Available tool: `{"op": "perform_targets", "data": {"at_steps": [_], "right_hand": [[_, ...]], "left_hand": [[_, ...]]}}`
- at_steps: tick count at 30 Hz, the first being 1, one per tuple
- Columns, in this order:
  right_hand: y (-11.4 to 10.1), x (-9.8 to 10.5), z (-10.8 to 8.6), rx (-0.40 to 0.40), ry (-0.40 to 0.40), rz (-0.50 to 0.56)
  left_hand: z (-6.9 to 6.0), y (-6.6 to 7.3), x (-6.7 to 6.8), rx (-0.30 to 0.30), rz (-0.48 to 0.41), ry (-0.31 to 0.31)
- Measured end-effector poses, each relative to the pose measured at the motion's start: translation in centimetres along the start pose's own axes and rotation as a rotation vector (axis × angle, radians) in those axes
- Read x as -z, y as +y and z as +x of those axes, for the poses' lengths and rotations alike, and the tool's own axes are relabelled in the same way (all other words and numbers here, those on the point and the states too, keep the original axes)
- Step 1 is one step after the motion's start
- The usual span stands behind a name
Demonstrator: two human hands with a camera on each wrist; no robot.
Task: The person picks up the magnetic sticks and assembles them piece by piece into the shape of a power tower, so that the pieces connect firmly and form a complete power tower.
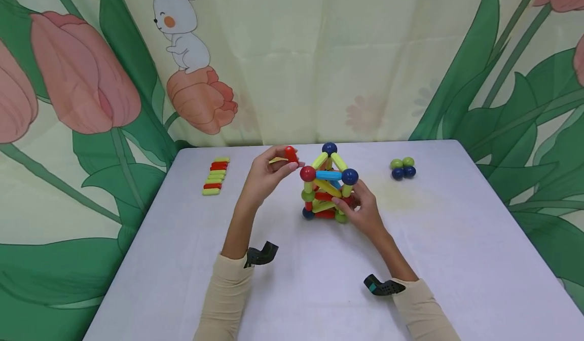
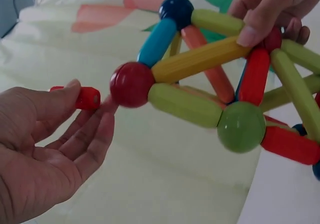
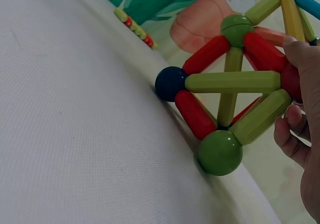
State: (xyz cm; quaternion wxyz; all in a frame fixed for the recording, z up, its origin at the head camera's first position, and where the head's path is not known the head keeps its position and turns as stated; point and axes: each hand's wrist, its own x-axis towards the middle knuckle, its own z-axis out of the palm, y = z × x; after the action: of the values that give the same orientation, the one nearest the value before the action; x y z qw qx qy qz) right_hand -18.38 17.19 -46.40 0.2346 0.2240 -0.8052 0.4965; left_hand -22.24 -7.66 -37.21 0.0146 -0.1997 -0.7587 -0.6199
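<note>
A tower of coloured rods and balls (image 1: 328, 175) stands on the table, with navy, red and green balls at its joints. My left hand (image 1: 264, 176) pinches a short red rod (image 2: 89, 98) between thumb and fingers. It is beside the tower's upper red ball (image 2: 132, 84); the left wrist view shows a small gap between rod and ball. My right hand (image 1: 365, 212) grips the tower's right side, its thumb and fingers around a lower red ball (image 2: 272, 39). In the right wrist view, a green ball (image 3: 220, 152) forms a bottom corner.
On the white table (image 1: 292, 290), a column of yellow-green and red rods (image 1: 215, 176) lies to the left. Two green and two navy balls (image 1: 403, 168) sit together at the right. A printed curtain (image 1: 292, 67) hangs behind the table's far edge.
</note>
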Motion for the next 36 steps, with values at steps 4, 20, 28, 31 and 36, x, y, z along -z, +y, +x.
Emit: {"op": "perform_targets", "data": {"at_steps": [4,20,28,31,36], "right_hand": [[-0.1,-0.1,0.0,-0.008,-0.018,-0.001],[0.1,0.1,-0.4,-0.011,-0.010,0.000],[0.6,0.0,-0.1,0.016,0.001,-0.008],[2.2,-0.4,-0.1,0.019,0.013,-0.010],[4.4,-0.7,-0.4,0.000,0.016,-0.020]], "left_hand": [[0.4,0.1,-1.3,-0.013,0.070,0.010],[0.7,-0.1,-2.8,-0.125,0.271,-0.024],[0.3,-2.7,0.6,-0.050,0.385,0.089],[0.0,-4.4,3.4,0.095,0.532,0.197],[-1.6,-8.2,8.4,0.433,0.853,0.331]]}}
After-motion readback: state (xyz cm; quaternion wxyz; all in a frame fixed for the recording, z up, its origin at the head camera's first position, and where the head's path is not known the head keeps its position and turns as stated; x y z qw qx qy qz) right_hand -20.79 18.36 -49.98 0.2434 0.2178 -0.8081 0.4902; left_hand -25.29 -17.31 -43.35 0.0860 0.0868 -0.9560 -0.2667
